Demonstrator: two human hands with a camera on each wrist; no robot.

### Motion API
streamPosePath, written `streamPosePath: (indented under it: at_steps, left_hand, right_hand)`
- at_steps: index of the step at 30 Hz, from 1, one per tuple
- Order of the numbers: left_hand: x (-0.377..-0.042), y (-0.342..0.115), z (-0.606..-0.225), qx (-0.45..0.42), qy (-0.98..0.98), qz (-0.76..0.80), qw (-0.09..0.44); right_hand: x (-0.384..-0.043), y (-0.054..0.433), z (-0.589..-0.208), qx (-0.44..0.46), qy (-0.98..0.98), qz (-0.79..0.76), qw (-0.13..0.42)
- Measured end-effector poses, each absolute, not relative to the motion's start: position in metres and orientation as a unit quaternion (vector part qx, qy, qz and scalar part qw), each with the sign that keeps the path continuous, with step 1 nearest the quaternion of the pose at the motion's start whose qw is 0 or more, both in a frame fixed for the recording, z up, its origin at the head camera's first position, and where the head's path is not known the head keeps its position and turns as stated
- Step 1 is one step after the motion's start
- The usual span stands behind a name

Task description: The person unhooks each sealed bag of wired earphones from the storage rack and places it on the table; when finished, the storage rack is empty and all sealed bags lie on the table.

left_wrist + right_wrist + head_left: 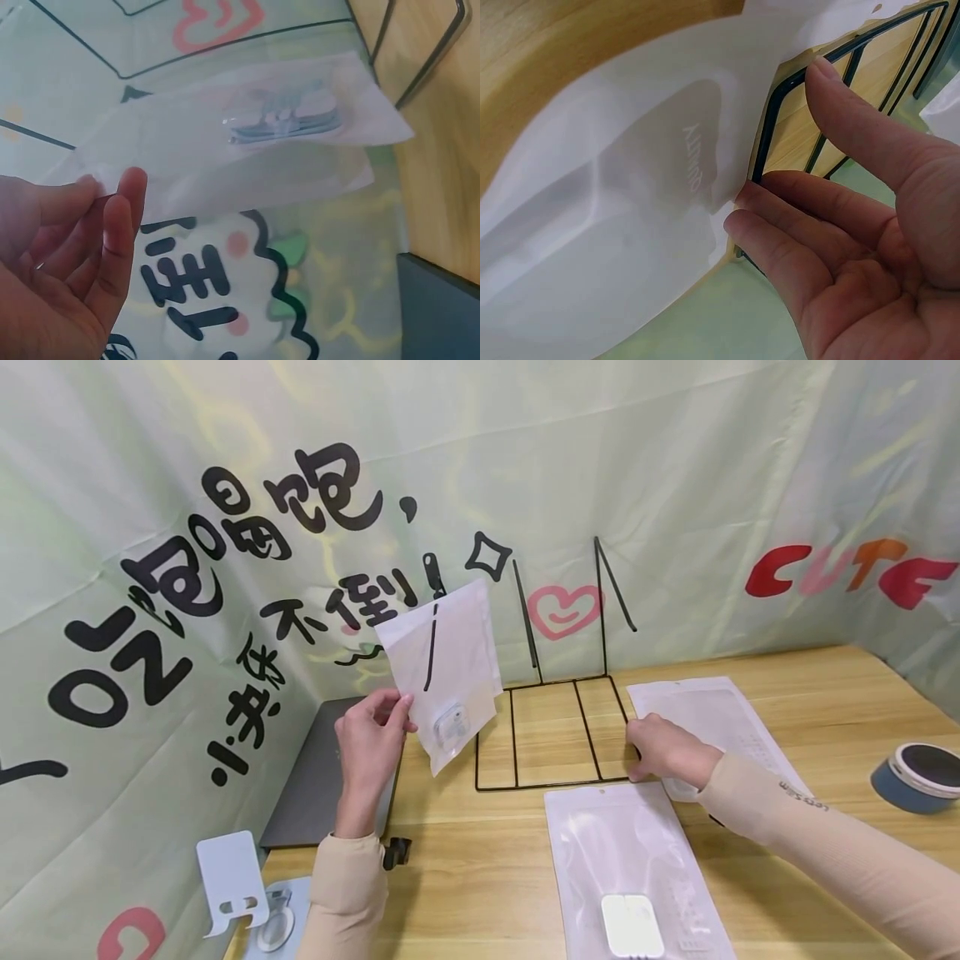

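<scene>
My left hand (pixel 372 735) pinches the edge of a white translucent pouch (pixel 468 652) between thumb and fingers. A coiled cable (pixel 285 124) shows inside that pouch. A black rod (pixel 431 647) of the wire rack crosses the pouch's upper part in the head view. The black wire rack (pixel 517 787) stands on the table, its base flat and its prongs rising at the back. My right hand (pixel 663 750) grips the rack's front right corner, thumb (pixel 826 75) on the wire and fingers at its side. Beside that hand lies another white pouch (pixel 697 706).
A pouch with a white square charger (pixel 632 927) lies in front of the rack. A dark grey flat panel (pixel 322 777) and a white stand (pixel 231 877) are at the left. At the right edge sits a blue round container (pixel 915 789). A printed curtain (pixel 675 485) hangs behind.
</scene>
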State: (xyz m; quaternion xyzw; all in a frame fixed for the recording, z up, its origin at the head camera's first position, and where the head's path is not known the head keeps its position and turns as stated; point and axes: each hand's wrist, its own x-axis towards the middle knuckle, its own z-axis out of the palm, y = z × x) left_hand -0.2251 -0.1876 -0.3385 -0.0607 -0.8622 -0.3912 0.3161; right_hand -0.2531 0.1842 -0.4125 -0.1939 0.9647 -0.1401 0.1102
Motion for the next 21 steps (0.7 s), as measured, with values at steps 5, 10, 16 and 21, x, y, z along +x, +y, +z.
streamPosePath:
  at_steps: [5, 10, 16, 21]
  left_hand:
    - [-0.213, -0.188, -0.334, -0.069, -0.868, -0.382, 0.309]
    - [-0.200, -0.189, -0.331, -0.078, -0.869, -0.384, 0.303]
    - [-0.183, -0.192, -0.328, -0.088, -0.867, -0.386, 0.304]
    - [-0.169, -0.196, -0.326, -0.086, -0.865, -0.397, 0.294]
  right_hand:
    - [-0.253, 0.184, -0.413, -0.194, 0.964, -0.144, 0.107]
    - [-0.253, 0.185, -0.414, -0.197, 0.964, -0.148, 0.104]
    - [-0.253, 0.185, -0.414, -0.197, 0.963, -0.149, 0.104]
    - [-0.252, 0.184, -0.413, -0.196, 0.963, -0.154, 0.105]
